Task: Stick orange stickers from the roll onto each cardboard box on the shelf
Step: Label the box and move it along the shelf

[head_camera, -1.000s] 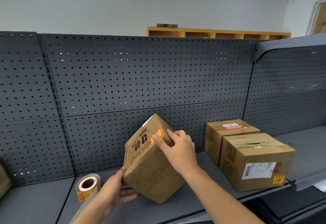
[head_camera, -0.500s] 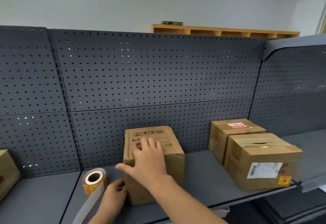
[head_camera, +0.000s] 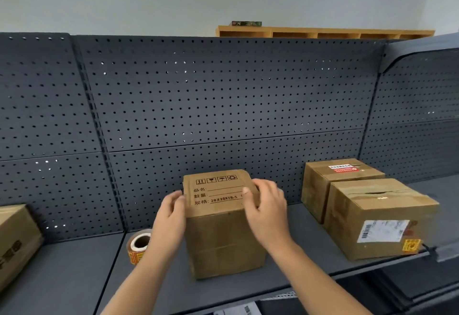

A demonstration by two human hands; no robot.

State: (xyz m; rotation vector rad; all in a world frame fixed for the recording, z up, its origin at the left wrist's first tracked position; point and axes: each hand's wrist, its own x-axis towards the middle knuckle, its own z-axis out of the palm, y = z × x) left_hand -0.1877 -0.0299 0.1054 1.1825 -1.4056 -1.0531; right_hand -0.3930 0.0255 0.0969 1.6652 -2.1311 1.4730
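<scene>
A cardboard box (head_camera: pixel 223 237) with printed symbols and size text on its top stands upright on the dark grey shelf (head_camera: pixel 74 277). My left hand (head_camera: pixel 171 218) presses against its upper left side. My right hand (head_camera: pixel 267 211) grips its upper right corner, fingers over the top edge. The roll of orange stickers (head_camera: pixel 138 246) lies on the shelf just left of the box, partly hidden behind my left forearm. No orange sticker shows on the faces of this box that I can see.
Two more cardboard boxes stand to the right: a front box (head_camera: pixel 377 218) with a white label and an orange sticker (head_camera: pixel 411 245), and a rear box (head_camera: pixel 332 180). Another box (head_camera: pixel 15 242) sits at the far left edge. A perforated back panel (head_camera: pixel 223 96) closes the shelf behind.
The box went from tilted in both hands to standing upright on the shelf. My left hand rose from its base to its upper left side; my right hand shifted to the top right corner.
</scene>
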